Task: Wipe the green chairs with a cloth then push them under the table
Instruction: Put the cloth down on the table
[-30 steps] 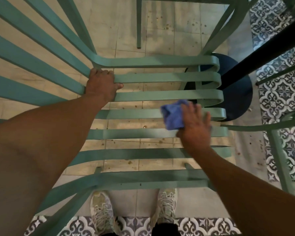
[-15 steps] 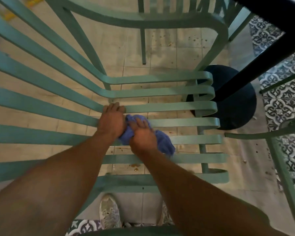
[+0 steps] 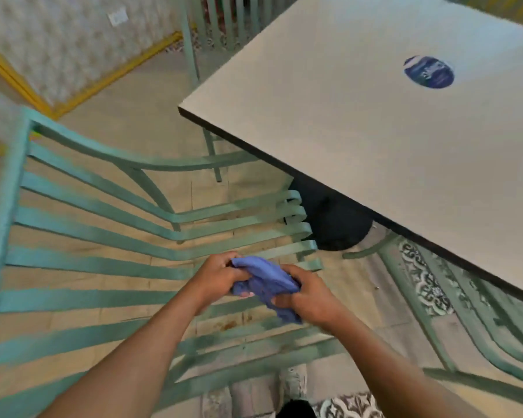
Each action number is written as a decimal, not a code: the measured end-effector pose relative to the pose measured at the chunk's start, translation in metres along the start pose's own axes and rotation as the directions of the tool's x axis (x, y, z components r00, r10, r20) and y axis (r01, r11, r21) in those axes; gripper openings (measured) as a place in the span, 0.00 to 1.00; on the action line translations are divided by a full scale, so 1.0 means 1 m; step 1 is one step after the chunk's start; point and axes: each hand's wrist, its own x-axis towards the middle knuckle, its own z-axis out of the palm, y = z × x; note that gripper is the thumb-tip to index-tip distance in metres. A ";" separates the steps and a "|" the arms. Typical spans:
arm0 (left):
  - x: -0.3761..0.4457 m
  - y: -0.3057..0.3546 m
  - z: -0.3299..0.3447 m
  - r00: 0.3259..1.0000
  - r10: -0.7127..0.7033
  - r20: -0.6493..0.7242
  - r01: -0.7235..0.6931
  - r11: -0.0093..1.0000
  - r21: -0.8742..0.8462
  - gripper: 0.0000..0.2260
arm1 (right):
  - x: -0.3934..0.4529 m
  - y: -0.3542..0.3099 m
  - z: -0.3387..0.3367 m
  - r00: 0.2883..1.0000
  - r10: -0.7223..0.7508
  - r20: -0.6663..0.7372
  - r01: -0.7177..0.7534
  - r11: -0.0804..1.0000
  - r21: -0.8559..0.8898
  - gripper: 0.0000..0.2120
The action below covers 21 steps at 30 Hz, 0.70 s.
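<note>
While it hangs above the green chair (image 3: 103, 260), the cloth (image 3: 264, 280) sits bunched between both hands' clenched grips.

1. Green chairs: three in view. One slatted chair (image 3: 109, 260) under the hands, one (image 3: 218, 28) beyond the table, one partly seen (image 3: 465, 336) at right.
2. Tables: one (image 3: 375, 122).
3. Cloths: one, blue (image 3: 266, 279).
4. Hands: two, left (image 3: 221, 279) and right (image 3: 311, 297).
5. Round blue stickers: one (image 3: 428, 72).

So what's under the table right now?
Under the table a dark round base shows, with the green chair's seat front just at the edge. Everything further under is covered by the tabletop.
</note>
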 end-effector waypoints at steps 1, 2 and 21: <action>-0.010 0.012 0.006 1.000 0.026 0.014 -0.026 0.999 0.018 0.09 | -0.017 -0.006 -0.009 0.999 -0.015 -0.033 0.015 1.000 -0.021 0.17; -0.019 0.024 0.013 0.997 0.068 0.028 -0.069 0.996 0.050 0.10 | -0.032 -0.013 -0.018 0.995 -0.037 -0.096 0.031 0.998 -0.057 0.16; 0.014 0.243 0.212 0.704 0.633 0.321 -0.630 0.350 0.693 0.17 | -0.103 -0.075 -0.247 0.512 -0.352 -0.784 -0.087 0.887 -0.455 0.23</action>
